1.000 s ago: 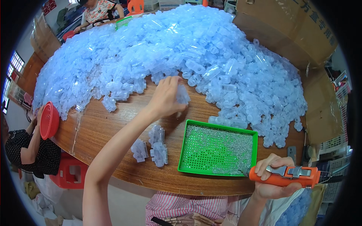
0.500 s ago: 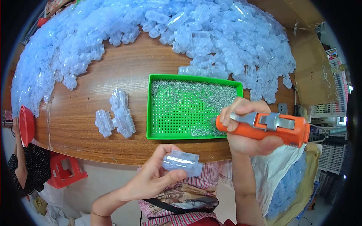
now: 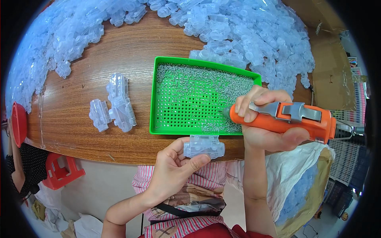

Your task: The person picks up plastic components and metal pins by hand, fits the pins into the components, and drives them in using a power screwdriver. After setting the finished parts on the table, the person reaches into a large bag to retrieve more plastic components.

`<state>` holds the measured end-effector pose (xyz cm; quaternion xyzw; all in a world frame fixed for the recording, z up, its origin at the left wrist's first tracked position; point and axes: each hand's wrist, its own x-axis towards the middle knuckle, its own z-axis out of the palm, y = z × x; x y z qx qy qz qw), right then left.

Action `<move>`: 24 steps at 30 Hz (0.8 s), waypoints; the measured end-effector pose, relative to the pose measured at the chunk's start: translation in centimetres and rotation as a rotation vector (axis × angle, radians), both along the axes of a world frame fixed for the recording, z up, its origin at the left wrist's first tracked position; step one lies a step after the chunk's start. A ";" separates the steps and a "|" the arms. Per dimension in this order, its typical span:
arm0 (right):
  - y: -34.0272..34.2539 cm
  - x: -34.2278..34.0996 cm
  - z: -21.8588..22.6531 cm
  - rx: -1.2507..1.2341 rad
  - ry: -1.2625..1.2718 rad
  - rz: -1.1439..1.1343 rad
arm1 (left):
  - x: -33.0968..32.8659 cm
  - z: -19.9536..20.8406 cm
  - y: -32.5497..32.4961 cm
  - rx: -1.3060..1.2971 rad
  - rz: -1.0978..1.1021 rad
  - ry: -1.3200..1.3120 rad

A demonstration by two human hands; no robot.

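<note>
Your left hand pinches a clear plastic housing between thumb and fingers, right at the near edge of the wooden bench. Your right hand is wrapped tight round an orange electric screwdriver, its tip over the green screw tray. Three more clear housings lie left of the tray; a big pile of clear parts sits behind.

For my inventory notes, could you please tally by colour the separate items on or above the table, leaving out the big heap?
Clear plastic housing pieces: 3 on the table, 1 in the left hand
Green plastic screw tray: 1
Orange electric screwdriver in the right hand: 1
Total: 6
</note>
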<state>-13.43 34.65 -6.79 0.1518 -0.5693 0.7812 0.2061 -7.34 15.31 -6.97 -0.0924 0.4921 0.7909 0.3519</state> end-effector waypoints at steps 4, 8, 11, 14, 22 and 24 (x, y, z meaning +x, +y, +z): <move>-0.1 0.2 0.3 -0.003 -0.018 0.056 | -0.1 -0.7 0.3 -0.011 0.045 0.004; 0.2 0.5 0.7 0.029 -0.049 0.080 | -0.2 -1.5 0.5 -0.042 0.058 -0.006; 0.0 1.8 3.5 -0.010 -0.018 0.141 | -0.3 -1.6 0.2 -0.061 0.095 -0.014; 0.4 3.8 7.2 0.261 0.091 0.206 | -0.4 -1.5 0.2 -0.067 0.081 -0.021; -3.5 4.0 6.1 0.257 0.170 0.123 | -0.4 -1.9 0.5 -0.027 0.111 -0.054; -4.0 4.1 6.2 0.186 0.120 0.074 | -0.5 -1.9 0.3 -0.091 0.026 -0.020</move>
